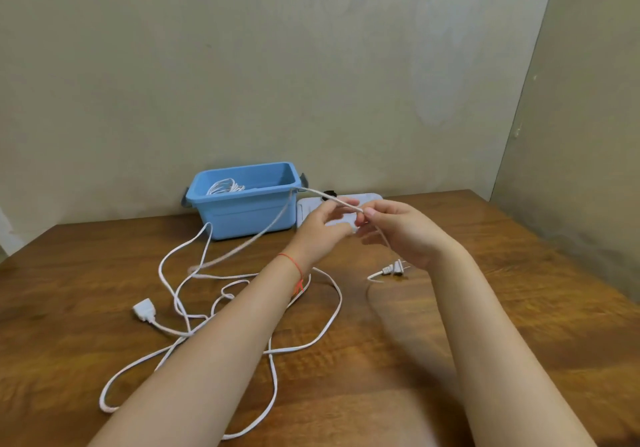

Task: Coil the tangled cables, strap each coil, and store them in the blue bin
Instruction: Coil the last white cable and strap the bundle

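A long white cable [322, 332] lies tangled in loops on the wooden table, with a socket end [142, 311] at the left and a two-pin plug [394, 269] at the right. Both hands are raised over the table behind the tangle. My right hand [401, 232] pinches a lifted stretch of white cable [332, 199] between thumb and fingers. My left hand [320, 226] curls around the same stretch just beside it. From the hands the strand arcs up to the left and drops to the table. The blue bin [242, 200] stands at the back and holds a coiled white cable [223, 187].
The bin's white lid [370, 197] lies flat to the bin's right, partly behind my hands, with a small black object [329, 194] on it. Walls close off the back and the right side. The table [519, 301] extends to the right of the tangle.
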